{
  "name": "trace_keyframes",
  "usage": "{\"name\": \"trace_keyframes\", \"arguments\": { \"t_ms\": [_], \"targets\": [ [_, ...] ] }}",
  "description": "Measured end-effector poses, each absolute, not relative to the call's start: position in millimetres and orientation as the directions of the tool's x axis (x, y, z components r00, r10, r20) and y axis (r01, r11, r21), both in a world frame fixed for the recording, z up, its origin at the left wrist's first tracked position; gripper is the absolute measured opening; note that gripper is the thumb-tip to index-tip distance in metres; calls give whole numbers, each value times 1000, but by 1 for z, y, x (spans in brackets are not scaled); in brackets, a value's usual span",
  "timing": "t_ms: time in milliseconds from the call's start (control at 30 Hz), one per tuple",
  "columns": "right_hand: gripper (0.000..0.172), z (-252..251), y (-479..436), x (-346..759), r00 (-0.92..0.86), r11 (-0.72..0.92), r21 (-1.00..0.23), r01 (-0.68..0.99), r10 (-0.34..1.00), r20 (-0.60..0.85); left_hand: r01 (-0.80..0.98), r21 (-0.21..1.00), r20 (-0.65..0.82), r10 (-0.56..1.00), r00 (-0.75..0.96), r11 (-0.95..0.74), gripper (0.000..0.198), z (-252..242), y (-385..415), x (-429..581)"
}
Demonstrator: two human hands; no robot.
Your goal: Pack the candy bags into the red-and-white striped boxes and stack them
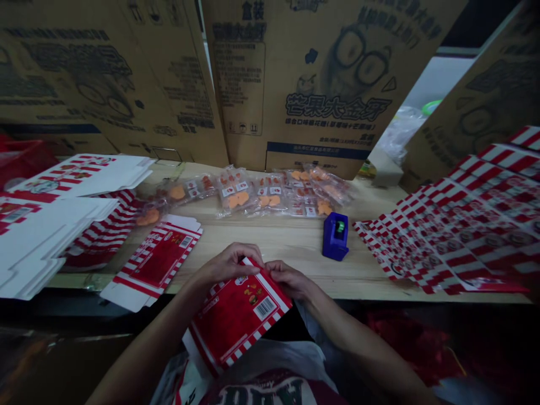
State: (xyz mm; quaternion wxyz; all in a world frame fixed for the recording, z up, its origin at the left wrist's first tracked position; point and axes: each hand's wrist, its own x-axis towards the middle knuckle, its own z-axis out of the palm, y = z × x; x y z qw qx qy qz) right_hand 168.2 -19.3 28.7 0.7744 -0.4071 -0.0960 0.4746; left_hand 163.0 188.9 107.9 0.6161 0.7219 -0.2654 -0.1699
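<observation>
A red and white striped carton [236, 315] with a barcode is held over my lap at the table's near edge. My left hand [230, 261] curls its fingers over the carton's far end. My right hand [289, 278] pinches the same end from the right, fingers closed on the flap. A flat carton blank [158, 259] of the same print lies on the table just left of my hands. A blue tape dispenser [335, 236] stands to the right, beyond my right hand.
Clear packets of orange snacks [261, 194] lie in a row mid-table. Stacks of flat striped blanks sit at the left [54, 225] and fan out at the right [459, 225]. Large brown cardboard boxes [304, 84] wall the back of the wooden table [295, 253].
</observation>
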Motion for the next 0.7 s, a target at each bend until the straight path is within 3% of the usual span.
{"name": "trace_keyframes", "arguments": {
  "t_ms": [100,200,300,367,400,467,567,633,700],
  "targets": [
    [38,18,-10,169,593,296,-687,-663,768,-242,-119,990,68,-484,873,-74,24,114,195,163],
    [31,11,-1,189,684,325,-756,-567,698,-212,47,999,-46,-50,998,12,31,102,211,161],
    [27,5,1,225,869,164,-955,-245,475,-141,50,984,-124,460,879,169,43,71,236,147],
    [25,1,-1,256,947,-5,-999,-41,319,-41,40,997,-73,619,782,67,42,46,253,130],
    [23,0,-2,272,963,-63,-998,21,269,3,75,995,-14,645,764,-68,38,34,260,119],
    [17,1,-2,305,974,-178,-975,134,205,96,140,887,158,574,804,-440,31,14,268,100],
    [11,14,10,349,943,-393,-863,318,226,244,57,566,335,293,895,-822,34,0,264,86],
    [16,28,30,372,887,-495,-743,451,344,309,-65,391,288,55,956,-918,62,1,253,91],
    [20,43,60,387,788,-532,-596,602,516,336,-176,282,98,-154,983,-943,101,7,237,105]
  ]
}}
